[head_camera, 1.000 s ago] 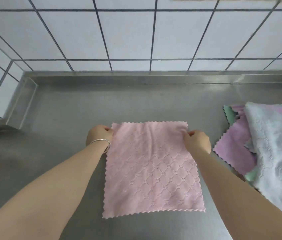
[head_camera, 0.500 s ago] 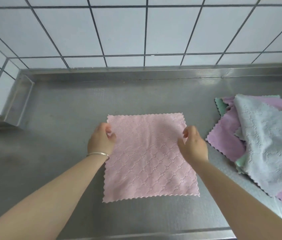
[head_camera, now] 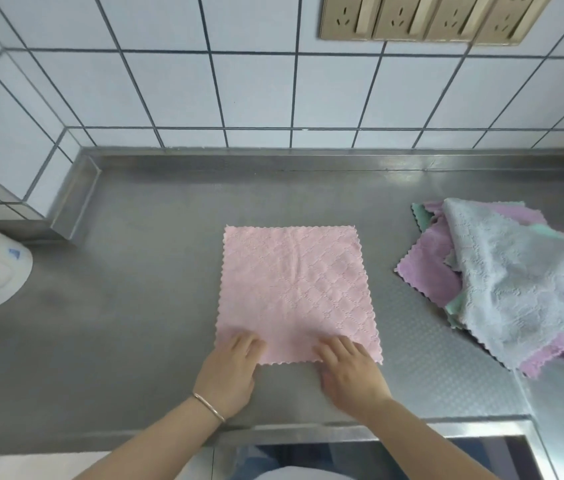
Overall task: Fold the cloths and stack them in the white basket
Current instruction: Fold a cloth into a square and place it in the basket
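Both hands lie flat with fingers straight, the left hand (head_camera: pixel 230 370) and right hand (head_camera: pixel 349 367) pressing the near edge of the pink cloth (head_camera: pixel 294 289) spread ahead of them. Uneven corner lifts would skew the fold. The white basket isn't visible.

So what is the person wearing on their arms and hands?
Not much! Both forearms are bare, with no sleeves in view and no gloves. The left hand has a thin metal bangle around its wrist. The right hand wears nothing that shows: no ring, watch or bracelet.
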`<action>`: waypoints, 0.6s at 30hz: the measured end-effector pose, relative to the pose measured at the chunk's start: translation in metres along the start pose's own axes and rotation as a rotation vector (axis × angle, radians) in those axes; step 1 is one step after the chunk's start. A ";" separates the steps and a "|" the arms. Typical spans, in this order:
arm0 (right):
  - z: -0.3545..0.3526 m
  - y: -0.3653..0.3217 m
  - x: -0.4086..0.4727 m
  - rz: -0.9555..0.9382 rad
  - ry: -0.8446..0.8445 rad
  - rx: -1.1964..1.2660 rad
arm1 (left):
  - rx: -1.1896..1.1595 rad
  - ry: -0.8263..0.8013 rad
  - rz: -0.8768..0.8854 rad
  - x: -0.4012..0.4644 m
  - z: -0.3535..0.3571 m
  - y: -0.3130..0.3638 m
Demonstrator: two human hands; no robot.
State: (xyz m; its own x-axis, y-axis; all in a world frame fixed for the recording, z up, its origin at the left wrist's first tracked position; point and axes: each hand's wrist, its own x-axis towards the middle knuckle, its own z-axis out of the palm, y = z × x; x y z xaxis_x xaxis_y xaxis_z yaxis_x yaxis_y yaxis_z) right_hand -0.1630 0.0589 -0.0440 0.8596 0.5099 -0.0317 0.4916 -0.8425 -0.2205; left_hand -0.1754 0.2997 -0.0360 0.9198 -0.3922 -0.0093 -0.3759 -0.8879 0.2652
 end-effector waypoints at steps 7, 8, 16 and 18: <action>-0.023 0.030 -0.005 0.128 -0.016 -0.108 | -0.027 0.032 -0.108 0.001 -0.003 -0.022; -0.024 0.036 -0.005 0.193 -0.016 -0.096 | -0.103 0.030 -0.163 0.003 -0.003 -0.023; -0.059 0.054 0.000 0.646 0.017 0.475 | -0.444 -0.057 -0.481 0.006 -0.036 -0.023; -0.068 0.060 -0.004 0.634 -0.001 0.515 | -0.479 -0.091 -0.476 -0.001 -0.043 -0.026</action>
State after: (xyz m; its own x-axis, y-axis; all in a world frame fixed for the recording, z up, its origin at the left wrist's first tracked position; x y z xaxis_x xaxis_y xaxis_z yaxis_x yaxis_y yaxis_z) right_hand -0.1277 -0.0051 0.0093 0.9526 -0.0368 -0.3019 -0.2143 -0.7857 -0.5803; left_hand -0.1618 0.3336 -0.0015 0.9516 -0.0226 -0.3065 0.1780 -0.7725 0.6096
